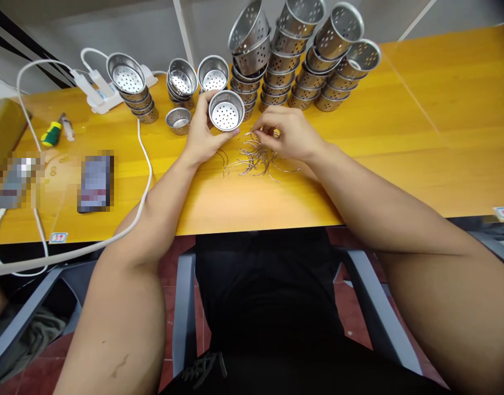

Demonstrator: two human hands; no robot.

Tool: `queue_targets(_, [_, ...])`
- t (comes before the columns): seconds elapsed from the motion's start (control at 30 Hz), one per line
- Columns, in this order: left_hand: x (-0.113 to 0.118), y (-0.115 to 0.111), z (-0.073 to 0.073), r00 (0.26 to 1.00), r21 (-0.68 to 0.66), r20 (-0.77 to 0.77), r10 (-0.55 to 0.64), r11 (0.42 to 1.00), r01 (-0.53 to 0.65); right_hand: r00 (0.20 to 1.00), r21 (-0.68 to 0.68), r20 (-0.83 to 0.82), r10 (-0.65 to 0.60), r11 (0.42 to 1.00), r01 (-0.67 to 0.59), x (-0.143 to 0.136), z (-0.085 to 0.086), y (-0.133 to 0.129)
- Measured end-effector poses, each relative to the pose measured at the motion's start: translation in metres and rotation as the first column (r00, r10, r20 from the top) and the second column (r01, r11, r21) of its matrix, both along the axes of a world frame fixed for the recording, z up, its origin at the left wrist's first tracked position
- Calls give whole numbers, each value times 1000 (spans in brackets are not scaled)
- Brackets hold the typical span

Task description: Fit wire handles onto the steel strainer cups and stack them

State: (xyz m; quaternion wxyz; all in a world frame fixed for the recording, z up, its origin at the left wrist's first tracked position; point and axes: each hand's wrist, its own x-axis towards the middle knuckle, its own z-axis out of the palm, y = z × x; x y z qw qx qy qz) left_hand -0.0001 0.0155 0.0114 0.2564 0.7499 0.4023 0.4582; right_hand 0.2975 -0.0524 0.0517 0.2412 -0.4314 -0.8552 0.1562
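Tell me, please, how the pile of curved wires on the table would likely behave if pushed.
The wires would probably catch on one another, since many lie crossed. Each is likely light, being so thin. They seem springy rather than floppy, as they hold their curves.

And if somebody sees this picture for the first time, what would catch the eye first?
Probably the tall stacks of perforated metal cups at the back of the yellow table. Next, the single perforated cup in the left hand, and the tangle of thin curved wires in front of it, with the right hand's fingertips at its far side.
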Motion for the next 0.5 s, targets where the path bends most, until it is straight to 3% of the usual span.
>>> queue_targets(0.17, [0, 4, -3, 1000, 12, -1, 6, 1000, -6, 992, 4, -21, -126, 992, 126, 5, 13, -2])
queue_targets(0.37, [0, 5, -4, 1000, 43, 1, -2, 999, 2, 998, -5, 2, -62, 998, 62, 9, 12, 2])
queue_targets(0.5, [-3, 0, 1, 1000, 37, -11, 16, 999, -16, 990, 12, -115, -79, 997, 80, 10, 28, 1])
